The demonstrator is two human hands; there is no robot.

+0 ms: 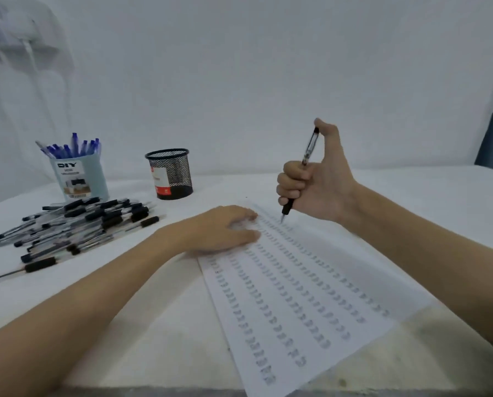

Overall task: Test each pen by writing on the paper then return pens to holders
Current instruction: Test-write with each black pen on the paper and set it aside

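While the left hand [225, 227] presses the paper [296, 296] flat, the right hand [311, 181] grips a pen [305, 167].

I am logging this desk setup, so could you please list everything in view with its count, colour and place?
paper: one white sheet, rows of marks, centre of table.
black pens: a loose pile, too many to count, on the table at left.
blue pens: several, standing in the pale blue holder.
pale blue holder: one, far left.
black mesh holder: one, behind the pile's right end; contents unseen.
table: one, white.
held pen: one, black, upright, tip at the paper.
left hand: flat on the paper's upper left.
right hand: grips the held pen.
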